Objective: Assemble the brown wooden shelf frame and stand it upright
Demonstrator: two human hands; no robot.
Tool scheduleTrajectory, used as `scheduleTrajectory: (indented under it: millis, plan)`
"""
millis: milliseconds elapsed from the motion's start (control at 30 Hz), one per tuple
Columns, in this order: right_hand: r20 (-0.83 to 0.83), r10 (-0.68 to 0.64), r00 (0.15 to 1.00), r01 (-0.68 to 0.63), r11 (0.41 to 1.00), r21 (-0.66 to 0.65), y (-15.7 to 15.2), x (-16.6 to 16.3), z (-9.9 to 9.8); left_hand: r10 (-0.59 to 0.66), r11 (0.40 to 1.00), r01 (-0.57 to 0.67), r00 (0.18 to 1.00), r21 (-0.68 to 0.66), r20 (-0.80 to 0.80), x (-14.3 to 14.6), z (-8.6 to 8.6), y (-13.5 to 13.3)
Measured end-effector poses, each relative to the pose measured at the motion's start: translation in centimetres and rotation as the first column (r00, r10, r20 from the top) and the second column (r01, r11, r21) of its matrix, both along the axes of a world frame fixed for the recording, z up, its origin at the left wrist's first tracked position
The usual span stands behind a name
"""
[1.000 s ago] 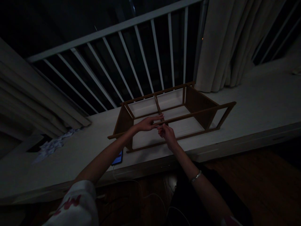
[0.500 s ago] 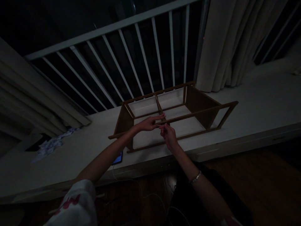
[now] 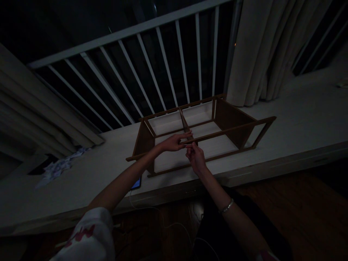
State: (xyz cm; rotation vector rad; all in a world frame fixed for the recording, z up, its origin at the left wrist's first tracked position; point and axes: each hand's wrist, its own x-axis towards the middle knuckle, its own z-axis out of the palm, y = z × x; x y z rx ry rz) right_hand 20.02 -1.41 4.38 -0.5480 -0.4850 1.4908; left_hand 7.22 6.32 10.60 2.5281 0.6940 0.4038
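A brown wooden shelf frame (image 3: 233,127) lies on its side on the white ledge, with panels at both ends and a middle board (image 3: 184,121). My left hand (image 3: 172,143) grips the near upper rail where the middle board meets it, its fingers above and below the wood. Just below that same joint, my right hand (image 3: 196,157) is closed in a pinch against the rail. Whatever sits between its fingertips is too small and dark to make out.
Behind the frame stands a white railing (image 3: 159,47), with curtains (image 3: 250,54) at either side. A phone (image 3: 136,183) with a white cable (image 3: 174,224) lies near the ledge's front edge. Crumpled patterned cloth (image 3: 58,168) rests at the left. The room is dim.
The fingers of my right hand shift slightly at the joint. My left hand keeps its hold, and the shelf frame stays practically where it was.
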Motion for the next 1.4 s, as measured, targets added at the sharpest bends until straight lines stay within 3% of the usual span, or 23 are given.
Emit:
scheduleTrajectory:
  millis: [267,467,700,1033,1200,1400]
  plan:
    - [0.16,0.073,0.985,-0.08,0.996,0.041,0.3,1.1,-0.3,0.008,0.996,-0.001,0.997,0.093,-0.072,0.0,0.2,-0.3]
    - [0.349,0.031,0.937,-0.083,0.988,0.133,0.8,1.3,-0.9,0.061,0.993,-0.045,0.986,0.106,-0.154,0.0,0.7,-0.6]
    - [0.376,0.043,0.926,-0.099,0.986,0.132,1.1,1.5,-1.4,0.091,0.981,-0.037,0.955,0.191,-0.283,0.0,1.2,-0.9]
    - [0.366,0.073,0.928,-0.125,0.985,0.119,1.0,1.9,-1.1,0.124,0.949,0.053,0.841,0.31,-0.526,0.5,4.7,-1.0]
    - [0.37,0.083,0.925,-0.13,0.986,0.106,1.0,2.1,-0.9,0.146,0.954,0.006,0.865,0.301,-0.48,0.0,4.0,-0.5]
    - [0.356,0.074,0.932,-0.117,0.988,0.101,0.9,2.0,-0.9,0.077,0.971,0.004,0.94,0.238,-0.331,-0.3,2.9,0.0]
